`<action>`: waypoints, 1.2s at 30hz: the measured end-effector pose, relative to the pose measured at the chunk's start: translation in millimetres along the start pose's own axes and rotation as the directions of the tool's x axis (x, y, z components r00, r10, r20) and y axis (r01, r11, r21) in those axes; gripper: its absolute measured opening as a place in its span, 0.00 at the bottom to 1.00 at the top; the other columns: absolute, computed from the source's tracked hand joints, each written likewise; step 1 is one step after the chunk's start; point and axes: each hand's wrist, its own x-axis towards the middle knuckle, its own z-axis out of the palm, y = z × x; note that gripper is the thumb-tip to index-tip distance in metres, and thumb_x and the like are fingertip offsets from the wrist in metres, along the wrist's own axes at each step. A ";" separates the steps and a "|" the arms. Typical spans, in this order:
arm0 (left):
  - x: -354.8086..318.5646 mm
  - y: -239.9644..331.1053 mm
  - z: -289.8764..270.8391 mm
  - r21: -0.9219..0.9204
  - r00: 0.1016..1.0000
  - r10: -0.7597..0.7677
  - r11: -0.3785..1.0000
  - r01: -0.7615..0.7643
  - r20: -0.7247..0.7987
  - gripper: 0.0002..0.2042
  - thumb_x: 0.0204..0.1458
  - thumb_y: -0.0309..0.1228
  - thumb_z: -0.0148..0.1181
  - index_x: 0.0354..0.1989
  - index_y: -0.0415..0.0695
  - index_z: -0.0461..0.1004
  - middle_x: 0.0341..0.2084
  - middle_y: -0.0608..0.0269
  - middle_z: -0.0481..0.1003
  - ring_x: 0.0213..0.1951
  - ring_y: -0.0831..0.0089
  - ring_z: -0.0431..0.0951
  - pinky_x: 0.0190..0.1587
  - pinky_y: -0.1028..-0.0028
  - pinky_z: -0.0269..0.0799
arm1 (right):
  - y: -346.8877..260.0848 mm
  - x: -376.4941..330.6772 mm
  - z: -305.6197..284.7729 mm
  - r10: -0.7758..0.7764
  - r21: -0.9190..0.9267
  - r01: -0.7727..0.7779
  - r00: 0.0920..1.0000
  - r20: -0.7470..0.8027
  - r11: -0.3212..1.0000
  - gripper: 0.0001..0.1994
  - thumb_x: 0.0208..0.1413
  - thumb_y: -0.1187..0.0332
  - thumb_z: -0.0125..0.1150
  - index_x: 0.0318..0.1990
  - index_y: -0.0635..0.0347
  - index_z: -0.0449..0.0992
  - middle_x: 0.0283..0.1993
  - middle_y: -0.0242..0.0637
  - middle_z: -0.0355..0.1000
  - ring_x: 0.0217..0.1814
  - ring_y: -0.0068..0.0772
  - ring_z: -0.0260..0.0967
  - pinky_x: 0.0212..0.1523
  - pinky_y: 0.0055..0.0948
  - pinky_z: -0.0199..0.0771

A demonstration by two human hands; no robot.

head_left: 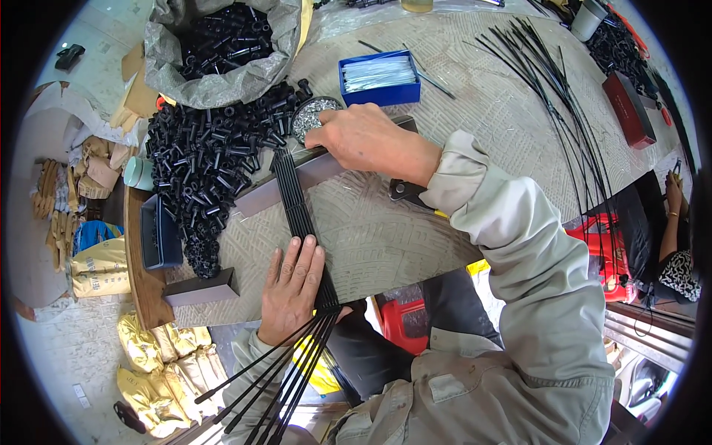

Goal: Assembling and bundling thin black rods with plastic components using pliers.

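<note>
My left hand (293, 285) lies along a row of thin black rods (295, 200), fingers stretched over their side and the thumb tip showing on the other side. The rods lie side by side across a grey metal bar (256, 194) and fan out past the table's front edge toward me. My right hand (371, 139) is at a small round dish (315, 111) of tiny silvery metal pieces, fingers curled at its rim. Whatever its fingertips hold is hidden. A heap of black tubular fittings (200, 156) lies left of the dish.
A grey sack (159, 70) of black fittings stands behind the heap. A blue box (382, 93) holds clear thin sticks. More thin black rods (552, 111) lie at the right, near a dark red box (629, 111). A dark tool (406, 191) lies under my right forearm. Another person's arm (671, 215) shows far right.
</note>
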 end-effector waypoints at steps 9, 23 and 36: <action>0.0 -0.2 1.1 -0.010 1.000 0.000 1.000 0.000 0.003 0.41 0.39 0.55 0.58 0.56 0.35 0.59 0.58 0.49 0.57 0.61 0.54 0.54 0.61 0.56 0.46 | -1.1 -0.8 -0.2 0.013 -0.025 -0.013 1.000 0.013 1.000 0.12 0.41 0.75 0.55 0.36 0.50 0.75 0.32 0.38 0.70 0.30 0.43 0.72 0.26 0.38 0.71; 2.1 1.7 0.4 0.013 0.999 -0.036 0.999 0.036 -0.021 0.35 0.44 0.51 0.55 0.55 0.38 0.61 0.57 0.52 0.60 0.60 0.55 0.57 0.59 0.57 0.50 | 1.7 -1.8 3.3 -0.011 -0.002 0.011 0.998 -0.054 1.000 0.12 0.42 0.74 0.55 0.37 0.50 0.76 0.32 0.36 0.70 0.29 0.44 0.72 0.26 0.39 0.71; 0.5 0.5 1.4 0.051 1.000 -0.029 0.998 0.029 -0.005 0.27 0.48 0.40 0.51 0.56 0.40 0.61 0.57 0.55 0.60 0.61 0.58 0.57 0.60 0.57 0.50 | -2.0 1.5 6.2 -0.027 -0.069 0.022 0.997 -0.070 0.997 0.07 0.42 0.73 0.55 0.32 0.56 0.75 0.30 0.37 0.70 0.26 0.43 0.72 0.23 0.38 0.70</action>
